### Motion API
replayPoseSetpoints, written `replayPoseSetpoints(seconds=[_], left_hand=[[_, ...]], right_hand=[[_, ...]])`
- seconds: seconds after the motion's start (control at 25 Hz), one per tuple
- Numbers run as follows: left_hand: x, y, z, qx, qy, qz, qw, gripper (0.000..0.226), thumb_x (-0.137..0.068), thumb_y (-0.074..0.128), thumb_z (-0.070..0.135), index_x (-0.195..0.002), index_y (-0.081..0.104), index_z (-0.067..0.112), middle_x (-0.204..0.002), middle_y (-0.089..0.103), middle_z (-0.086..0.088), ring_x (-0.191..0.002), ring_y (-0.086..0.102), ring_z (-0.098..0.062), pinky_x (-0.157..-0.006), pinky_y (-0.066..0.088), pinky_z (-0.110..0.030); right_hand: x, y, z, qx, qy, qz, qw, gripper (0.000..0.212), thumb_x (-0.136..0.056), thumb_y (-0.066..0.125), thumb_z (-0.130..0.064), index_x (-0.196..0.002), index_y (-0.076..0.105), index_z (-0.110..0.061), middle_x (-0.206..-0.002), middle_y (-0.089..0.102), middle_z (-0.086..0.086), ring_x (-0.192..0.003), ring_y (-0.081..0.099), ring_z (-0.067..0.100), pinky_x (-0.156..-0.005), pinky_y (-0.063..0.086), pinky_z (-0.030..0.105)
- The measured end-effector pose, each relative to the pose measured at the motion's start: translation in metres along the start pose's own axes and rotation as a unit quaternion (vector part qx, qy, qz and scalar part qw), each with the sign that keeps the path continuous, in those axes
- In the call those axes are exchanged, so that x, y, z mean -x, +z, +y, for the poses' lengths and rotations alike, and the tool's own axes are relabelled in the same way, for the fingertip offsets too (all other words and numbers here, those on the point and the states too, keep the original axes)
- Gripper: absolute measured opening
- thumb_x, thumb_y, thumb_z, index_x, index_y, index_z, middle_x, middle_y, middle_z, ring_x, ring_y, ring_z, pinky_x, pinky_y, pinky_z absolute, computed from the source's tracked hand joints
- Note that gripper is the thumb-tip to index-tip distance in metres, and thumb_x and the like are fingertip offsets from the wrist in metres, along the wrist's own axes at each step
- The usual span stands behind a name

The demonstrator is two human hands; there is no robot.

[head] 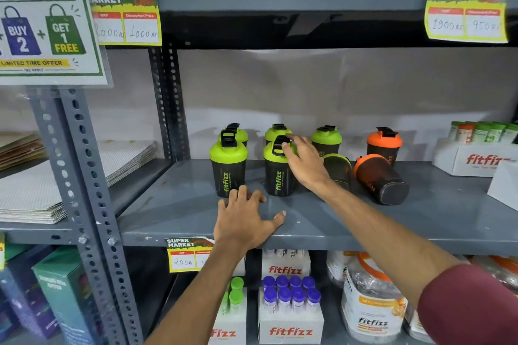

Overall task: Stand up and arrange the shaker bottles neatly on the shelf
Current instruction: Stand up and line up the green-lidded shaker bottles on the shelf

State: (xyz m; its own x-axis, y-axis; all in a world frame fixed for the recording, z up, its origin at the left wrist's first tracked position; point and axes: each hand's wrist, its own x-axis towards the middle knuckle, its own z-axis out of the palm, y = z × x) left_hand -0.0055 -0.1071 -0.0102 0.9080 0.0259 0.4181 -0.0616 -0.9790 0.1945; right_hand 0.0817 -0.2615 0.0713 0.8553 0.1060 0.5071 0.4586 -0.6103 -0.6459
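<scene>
partly hidden behind right hand (pixel 304 161): toppled green-lidded shaker (pixel 337 169)

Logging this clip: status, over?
Left hand flat on shelf, empty. Right hand open at front green shaker's lid. Orange shaker and one green shaker lying down.

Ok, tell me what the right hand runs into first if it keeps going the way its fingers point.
The right hand points up-left; its fingertips already sit at the lid of the front green-lidded shaker. Straight on, likely the green shaker behind it, though depth is unclear.
</scene>
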Motion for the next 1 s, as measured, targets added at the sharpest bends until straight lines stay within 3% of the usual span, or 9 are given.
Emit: replayPoseSetpoints(seconds=[0.12, 0.28, 0.44, 0.52, 0.64, 0.88, 1.0], left_hand=[[0.001, -0.003, -0.001, 0.008, 0.005, -0.008, 1.000, 0.069, -0.082, 0.039, 0.082, -0.128, 0.054, 0.033, -0.125, 0.046, 0.003, -0.121, 0.041, -0.020, -0.104, 0.033, -0.043], [0.002, -0.006, 0.010, 0.000, -0.005, -0.019, 1.000, 0.069, -0.084, 0.044, 0.077, -0.131, 0.054, 0.028, -0.126, 0.045, -0.001, -0.122, 0.041, -0.022, -0.105, 0.034, -0.043], [-0.002, 0.003, 0.053, 0.032, 0.026, -0.053, 0.998, 0.066, -0.085, 0.050, 0.071, -0.134, 0.054, 0.026, -0.128, 0.044, -0.003, -0.127, 0.038, -0.024, -0.106, 0.032, -0.043], [-0.008, 0.009, 0.083, 0.046, 0.052, -0.073, 0.995, 0.064, -0.087, 0.050, 0.068, -0.135, 0.053, 0.025, -0.129, 0.044, -0.004, -0.128, 0.037, -0.025, -0.107, 0.031, -0.043], [-0.017, 0.019, 0.108, 0.040, 0.062, -0.058, 0.996, 0.062, -0.087, 0.047, 0.068, -0.132, 0.053, 0.026, -0.128, 0.043, -0.004, -0.124, 0.038, -0.026, -0.106, 0.031, -0.043], [-0.024, 0.033, 0.100, 0.029, 0.061, -0.050, 0.996, 0.061, -0.086, 0.040, 0.073, -0.130, 0.050, 0.032, -0.128, 0.040, -0.001, -0.121, 0.036, -0.025, -0.106, 0.031, -0.046], [-0.024, 0.034, 0.103, 0.004, 0.070, -0.048, 0.996, 0.065, -0.089, 0.036, 0.072, -0.143, 0.040, 0.037, -0.133, 0.039, -0.004, -0.122, 0.036, -0.027, -0.107, 0.031, -0.047]], right_hand=[[-0.001, -0.018, 0.004, -0.002, 0.012, 0.000, 1.000, 0.057, -0.104, 0.027, -0.052, -0.152, 0.039, -0.023, -0.159, 0.035, 0.001, -0.149, 0.025, 0.021, -0.120, 0.014, 0.052], [-0.005, -0.065, 0.028, 0.123, 0.011, 0.081, 0.989, 0.056, -0.101, 0.038, -0.049, -0.139, 0.052, -0.010, -0.139, 0.049, 0.017, -0.132, 0.045, 0.036, -0.106, 0.039, 0.047], [-0.002, -0.080, 0.051, 0.315, 0.108, -0.010, 0.943, 0.071, -0.093, 0.040, -0.066, -0.131, 0.054, -0.008, -0.127, 0.058, 0.019, -0.117, 0.057, 0.038, -0.084, 0.047, 0.042], [-0.002, -0.075, 0.055, 0.311, 0.146, -0.061, 0.937, 0.083, -0.084, 0.043, -0.077, -0.134, 0.051, -0.011, -0.127, 0.059, 0.015, -0.117, 0.059, 0.036, -0.083, 0.047, 0.039], [-0.011, -0.069, 0.057, 0.255, 0.189, -0.106, 0.942, 0.099, -0.074, 0.056, -0.079, -0.146, 0.038, -0.014, -0.136, 0.053, 0.015, -0.119, 0.058, 0.038, -0.093, 0.053, 0.045], [-0.017, -0.078, 0.072, 0.208, 0.136, -0.107, 0.963, 0.090, -0.084, 0.061, -0.061, -0.155, 0.026, -0.019, -0.152, 0.036, 0.019, -0.137, 0.042, 0.038, -0.106, 0.039, 0.041], [-0.010, -0.079, 0.077, 0.218, 0.126, -0.100, 0.963, 0.087, -0.087, 0.057, -0.063, -0.154, 0.032, -0.015, -0.150, 0.039, 0.021, -0.137, 0.043, 0.038, -0.107, 0.038, 0.040]])
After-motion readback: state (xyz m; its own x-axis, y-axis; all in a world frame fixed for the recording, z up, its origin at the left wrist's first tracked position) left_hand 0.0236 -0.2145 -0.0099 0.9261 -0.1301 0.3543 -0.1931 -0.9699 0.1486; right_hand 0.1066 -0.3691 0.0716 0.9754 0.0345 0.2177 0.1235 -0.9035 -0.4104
